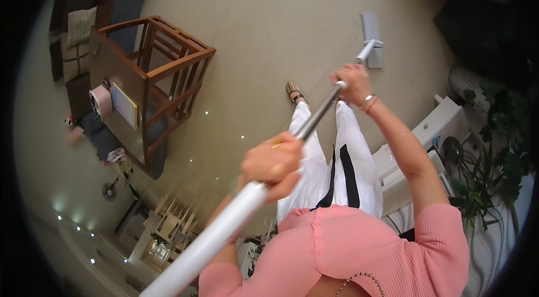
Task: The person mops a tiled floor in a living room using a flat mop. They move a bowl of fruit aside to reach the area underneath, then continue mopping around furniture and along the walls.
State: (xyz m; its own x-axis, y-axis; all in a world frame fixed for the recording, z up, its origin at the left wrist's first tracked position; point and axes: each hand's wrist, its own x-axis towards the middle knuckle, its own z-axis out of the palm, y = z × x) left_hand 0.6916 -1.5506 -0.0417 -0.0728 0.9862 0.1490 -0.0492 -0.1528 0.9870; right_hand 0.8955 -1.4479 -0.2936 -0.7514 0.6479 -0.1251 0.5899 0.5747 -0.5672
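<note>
my left hand (272, 162) is clamped on the mop handle (314, 120) near its white upper end; my right hand (352, 83) grips it lower down. the mop head (371, 38) lies flat on the floor (269, 27). recommend even downward pressure and overlapping strokes.

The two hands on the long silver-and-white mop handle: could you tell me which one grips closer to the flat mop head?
The right hand, gripping the long silver-and-white mop handle just above the flat grey mop head; the left hand holds farther up.
</note>
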